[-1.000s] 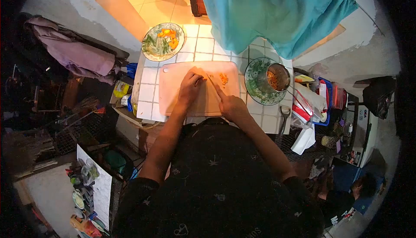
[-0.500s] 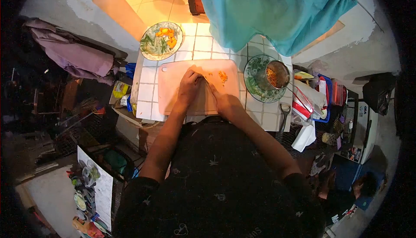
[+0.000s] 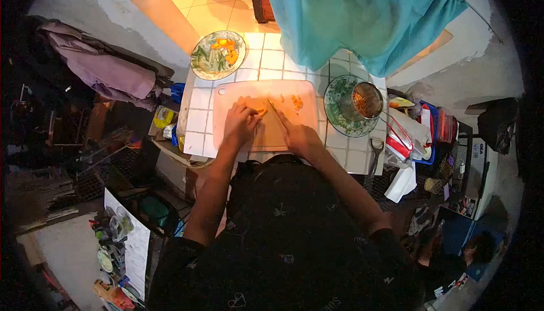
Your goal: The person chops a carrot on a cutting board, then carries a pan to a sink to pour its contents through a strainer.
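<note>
A pink cutting board (image 3: 309, 93) lies on the white tiled counter in front of me. On its left half, my left hand (image 3: 240, 124) is closed, its fingertips pinching an orange, carrot-like vegetable piece (image 3: 261, 111) against the board. My right hand (image 3: 301, 139) grips a knife (image 3: 275, 107), whose blade points away and to the left, just right of that piece and apart from it. Small chopped orange bits (image 3: 297, 102) are scattered near the board's far right. The knife's handle is mostly hidden in my right hand.
A patterned plate (image 3: 201, 72) with orange chunks and green-white vegetable strips stands far left. On the right, a metal pot (image 3: 378, 100) holding orange bits rests on a green plate (image 3: 334, 113). A teal curtain (image 3: 351, 22) hangs over the back; a dark-handled utensil (image 3: 375, 153) lies at the right edge.
The knife has moved off to the right of the orange piece. My left hand has shifted slightly left and nearer, uncovering the piece. The whole view has moved a little.
</note>
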The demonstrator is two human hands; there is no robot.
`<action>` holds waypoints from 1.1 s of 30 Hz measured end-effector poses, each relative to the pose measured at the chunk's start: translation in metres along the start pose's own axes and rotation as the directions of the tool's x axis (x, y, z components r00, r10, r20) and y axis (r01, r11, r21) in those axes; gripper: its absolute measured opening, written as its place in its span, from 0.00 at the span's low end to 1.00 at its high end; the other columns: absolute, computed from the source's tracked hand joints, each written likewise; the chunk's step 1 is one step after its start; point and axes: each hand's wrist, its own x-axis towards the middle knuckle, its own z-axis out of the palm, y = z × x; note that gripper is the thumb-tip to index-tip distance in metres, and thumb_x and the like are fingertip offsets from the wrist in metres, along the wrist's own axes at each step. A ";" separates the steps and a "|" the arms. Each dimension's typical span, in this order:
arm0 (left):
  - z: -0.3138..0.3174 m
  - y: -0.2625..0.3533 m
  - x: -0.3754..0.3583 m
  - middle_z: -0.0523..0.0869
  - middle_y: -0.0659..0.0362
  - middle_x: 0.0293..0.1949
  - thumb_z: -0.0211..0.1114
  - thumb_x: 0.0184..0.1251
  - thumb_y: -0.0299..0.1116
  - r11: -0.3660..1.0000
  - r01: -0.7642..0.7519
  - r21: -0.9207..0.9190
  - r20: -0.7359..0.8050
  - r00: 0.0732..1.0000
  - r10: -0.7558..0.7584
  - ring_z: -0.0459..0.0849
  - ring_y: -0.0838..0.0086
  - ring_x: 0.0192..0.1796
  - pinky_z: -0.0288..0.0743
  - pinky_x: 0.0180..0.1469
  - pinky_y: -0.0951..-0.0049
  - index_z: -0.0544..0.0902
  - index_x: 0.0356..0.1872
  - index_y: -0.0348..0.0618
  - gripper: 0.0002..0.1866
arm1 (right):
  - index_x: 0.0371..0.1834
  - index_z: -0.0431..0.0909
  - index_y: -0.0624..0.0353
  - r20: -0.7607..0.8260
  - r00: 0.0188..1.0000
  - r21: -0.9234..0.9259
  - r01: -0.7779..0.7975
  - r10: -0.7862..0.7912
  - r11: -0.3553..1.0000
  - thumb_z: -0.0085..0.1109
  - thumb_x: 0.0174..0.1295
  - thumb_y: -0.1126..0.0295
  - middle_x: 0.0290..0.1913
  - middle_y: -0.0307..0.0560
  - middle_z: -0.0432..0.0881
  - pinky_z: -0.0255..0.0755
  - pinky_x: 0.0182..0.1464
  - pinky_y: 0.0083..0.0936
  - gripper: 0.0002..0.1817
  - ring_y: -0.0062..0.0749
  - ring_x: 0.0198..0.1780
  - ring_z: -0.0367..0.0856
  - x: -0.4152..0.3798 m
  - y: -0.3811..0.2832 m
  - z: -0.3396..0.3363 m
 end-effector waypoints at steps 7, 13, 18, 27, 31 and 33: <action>0.025 0.005 0.006 0.84 0.53 0.37 0.75 0.57 0.28 0.999 0.010 0.037 -0.082 0.997 -0.007 0.81 0.54 0.46 0.75 0.50 0.56 0.86 0.35 0.42 0.07 | 0.87 0.42 0.49 0.009 0.988 0.007 -0.157 0.156 0.988 0.48 0.69 0.71 0.36 0.64 0.87 0.81 0.45 0.55 0.43 0.60 0.38 0.87 -0.019 0.002 -0.028; 0.041 0.003 0.042 0.82 0.51 0.34 0.71 0.56 0.23 0.979 -0.024 -0.203 0.025 0.999 0.030 0.81 0.52 0.44 0.77 0.48 0.57 0.81 0.34 0.40 0.07 | 0.85 0.50 0.50 -0.162 0.978 0.087 -0.121 0.134 0.989 0.50 0.67 0.66 0.29 0.68 0.83 0.77 0.41 0.59 0.41 0.65 0.32 0.84 -0.026 0.012 -0.012; 0.039 -0.005 0.063 0.84 0.52 0.35 0.73 0.59 0.26 0.942 -0.301 -0.150 -0.060 0.953 0.296 0.83 0.52 0.40 0.79 0.45 0.56 0.84 0.35 0.40 0.06 | 0.86 0.48 0.48 -0.151 0.978 0.113 -0.126 0.142 0.986 0.51 0.67 0.67 0.33 0.68 0.84 0.78 0.43 0.58 0.43 0.65 0.34 0.84 -0.027 0.010 0.003; 0.030 -0.005 0.065 0.85 0.53 0.34 0.72 0.57 0.26 0.951 -0.268 -0.156 0.064 0.958 0.280 0.83 0.55 0.43 0.78 0.48 0.58 0.89 0.36 0.41 0.06 | 0.86 0.49 0.43 -0.054 0.961 0.101 -0.264 0.270 0.959 0.50 0.68 0.69 0.36 0.68 0.86 0.79 0.45 0.57 0.41 0.63 0.38 0.86 -0.025 -0.027 -0.009; 0.030 -0.008 0.066 0.86 0.54 0.36 0.72 0.60 0.28 0.949 -0.289 -0.128 0.057 0.953 0.298 0.84 0.56 0.43 0.78 0.49 0.58 0.90 0.37 0.42 0.06 | 0.86 0.52 0.46 -0.087 0.962 0.035 -0.257 0.259 0.966 0.51 0.68 0.69 0.32 0.65 0.86 0.80 0.43 0.55 0.40 0.62 0.35 0.86 -0.023 -0.040 -0.007; 0.029 -0.007 0.063 0.86 0.54 0.36 0.72 0.60 0.29 0.952 -0.279 -0.130 0.051 0.957 0.287 0.84 0.56 0.44 0.78 0.49 0.58 0.90 0.38 0.42 0.06 | 0.86 0.51 0.46 -0.081 0.959 0.016 -0.271 0.271 0.962 0.51 0.68 0.69 0.31 0.64 0.86 0.80 0.41 0.54 0.41 0.61 0.34 0.86 -0.022 -0.047 -0.008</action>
